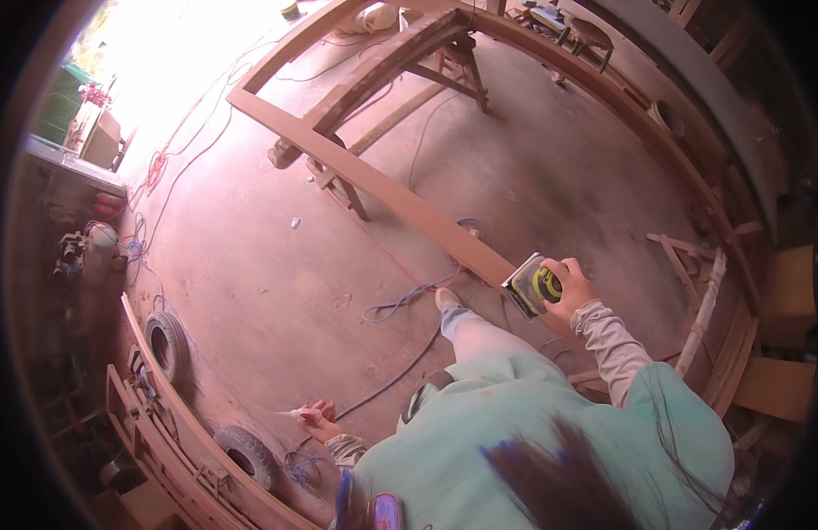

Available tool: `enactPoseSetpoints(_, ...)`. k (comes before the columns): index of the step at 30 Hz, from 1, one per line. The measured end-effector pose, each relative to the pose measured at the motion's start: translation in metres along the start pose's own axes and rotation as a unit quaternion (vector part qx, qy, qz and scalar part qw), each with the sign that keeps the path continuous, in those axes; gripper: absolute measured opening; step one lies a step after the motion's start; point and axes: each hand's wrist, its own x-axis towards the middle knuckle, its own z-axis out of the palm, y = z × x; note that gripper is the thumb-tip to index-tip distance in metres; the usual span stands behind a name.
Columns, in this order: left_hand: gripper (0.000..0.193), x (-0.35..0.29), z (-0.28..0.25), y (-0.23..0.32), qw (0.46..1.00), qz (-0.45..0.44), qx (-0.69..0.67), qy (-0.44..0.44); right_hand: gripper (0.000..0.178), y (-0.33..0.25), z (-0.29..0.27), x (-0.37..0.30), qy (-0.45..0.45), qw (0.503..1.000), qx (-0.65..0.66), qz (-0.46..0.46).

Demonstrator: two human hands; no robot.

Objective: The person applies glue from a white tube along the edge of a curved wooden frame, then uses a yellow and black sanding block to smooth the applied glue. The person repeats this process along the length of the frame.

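Observation:
My right hand (pixel 571 293) is closed round the black and yellow-green body of a handheld sander (pixel 531 286). The sander's flat side meets the near end of a long wooden frame rail (pixel 400 206); whether it presses on the wood I cannot tell. Down at the lower left, apart from the frame, my left hand (pixel 319 422) has its fingers closed on a slim, pale, pointed thing (pixel 296 412), too small to name. The rail belongs to a large wooden frame that reaches away to the far side.
A wooden trestle (pixel 466 75) stands under the frame's far part. Blue and red cords (pixel 395 303) trail over the concrete floor. Two tyres (pixel 166 343) and long wooden boards (pixel 192 422) line the left side. Cardboard boxes (pixel 771 389) and timber stand at the right.

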Motion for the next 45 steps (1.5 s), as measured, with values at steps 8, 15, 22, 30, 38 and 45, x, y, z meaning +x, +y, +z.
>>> enactPoseSetpoints(8,0.050,0.104,0.082,0.085,0.996,0.086,-0.037,-0.006,0.069,-0.056,-0.017,0.101,-0.001,1.000,-0.001,0.012)
enactPoseSetpoints(15,0.053,0.192,0.103,0.084,0.999,0.025,-0.013,-0.025,0.072,-0.129,0.004,0.160,0.030,0.997,-0.013,0.067)
enactPoseSetpoints(22,0.056,0.391,0.159,0.107,0.997,0.025,-0.049,-0.049,0.070,-0.236,0.055,0.230,0.100,0.987,-0.008,0.127)
enactPoseSetpoints(30,0.056,0.593,0.164,0.156,0.995,0.040,-0.023,-0.090,0.071,-0.392,0.065,0.278,0.174,0.972,0.008,0.155)
enactPoseSetpoints(38,0.056,0.640,0.200,0.190,0.985,0.057,-0.010,-0.165,0.072,-0.463,0.097,0.321,0.208,0.958,0.077,0.181)
enactPoseSetpoints(45,0.059,0.673,0.245,0.221,0.973,0.075,-0.022,-0.216,0.073,-0.497,0.139,0.393,0.201,0.955,0.099,0.196)
